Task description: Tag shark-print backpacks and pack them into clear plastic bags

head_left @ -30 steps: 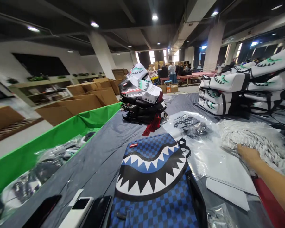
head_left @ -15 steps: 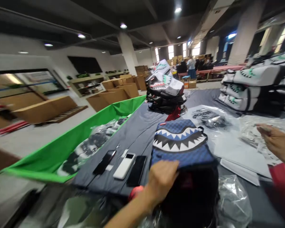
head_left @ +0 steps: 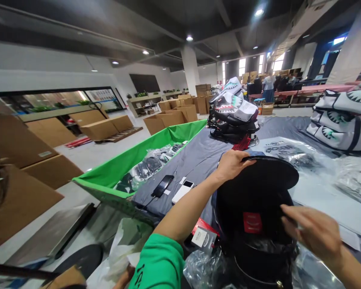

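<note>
A backpack [head_left: 264,196] stands unzipped before me, its black lining showing and a red label [head_left: 252,222] sewn inside. My left hand [head_left: 233,163] grips the rim of its top flap and holds the flap raised. At the right of the opening is my right hand [head_left: 314,230], slightly blurred, with its fingers bent together. Whatever those fingertips hold is too small to make out. Hang tags [head_left: 204,237] lie against the bag's left side. Clear plastic wrap [head_left: 203,267] is bunched below them.
A white device [head_left: 183,192] and a black phone [head_left: 163,186] lie on the grey cloth. Behind are stacked shark-mouth backpacks [head_left: 236,108], with more [head_left: 339,120] at right. Wrapped goods fill a green-lined bin [head_left: 102,182] at left. Plastic bags [head_left: 356,176] lie at right.
My left hand has lifted the backpack's flap, so its inside shows. My right hand has come from the plastic bags at right to the opening. The view has swung left.
</note>
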{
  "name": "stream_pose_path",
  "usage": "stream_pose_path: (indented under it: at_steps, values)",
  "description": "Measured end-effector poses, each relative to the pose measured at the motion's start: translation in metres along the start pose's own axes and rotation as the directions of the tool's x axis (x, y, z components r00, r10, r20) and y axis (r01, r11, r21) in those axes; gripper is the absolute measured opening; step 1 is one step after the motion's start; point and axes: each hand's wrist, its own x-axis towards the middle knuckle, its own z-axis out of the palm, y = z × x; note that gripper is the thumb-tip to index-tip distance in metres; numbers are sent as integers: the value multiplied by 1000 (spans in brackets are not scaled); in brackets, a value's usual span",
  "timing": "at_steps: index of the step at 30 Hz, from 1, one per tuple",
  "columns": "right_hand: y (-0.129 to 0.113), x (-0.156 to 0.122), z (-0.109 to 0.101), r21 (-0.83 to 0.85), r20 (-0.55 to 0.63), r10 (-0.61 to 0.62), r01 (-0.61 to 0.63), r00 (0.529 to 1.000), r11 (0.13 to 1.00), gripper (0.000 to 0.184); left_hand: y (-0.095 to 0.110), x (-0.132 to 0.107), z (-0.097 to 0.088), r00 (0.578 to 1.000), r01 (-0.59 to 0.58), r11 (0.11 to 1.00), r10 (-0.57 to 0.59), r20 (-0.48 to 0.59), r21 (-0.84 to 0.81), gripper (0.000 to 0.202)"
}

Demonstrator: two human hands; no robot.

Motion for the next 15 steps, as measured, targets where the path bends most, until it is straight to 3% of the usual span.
stream_pose_path:
  at_steps: [2,4,7,9,11,12,13,15]
  values:
    - [22,9,-2,-47,-112,168,-174,979,984,52,-3,0,-1,1000,-24,999,24,7,26,30]
    - [47,20,8,-6,-101,381,-384,919,923,48,-3,1,-1,999,-43,997,42,20,71,31]
    - [77,34,32,233,158,604,-624,781,746,57,-4,-5,7,996,-54,982,66,-58,182,25]
    - [86,42,45,355,310,636,-707,706,612,54,-6,-20,25,971,-165,954,202,-126,251,22]
    - [87,50,49,420,339,643,-722,686,549,52,-11,-40,53,888,-441,860,459,-12,256,27]
    - [85,53,49,440,328,645,-716,690,542,51,-15,-49,70,803,-595,776,581,131,208,28]
    - [82,54,48,455,318,643,-707,697,541,48,-19,-57,89,759,-645,744,599,255,174,28]
    - [72,50,42,467,301,629,-686,717,558,41,-25,-63,125,794,-567,798,464,393,202,30]
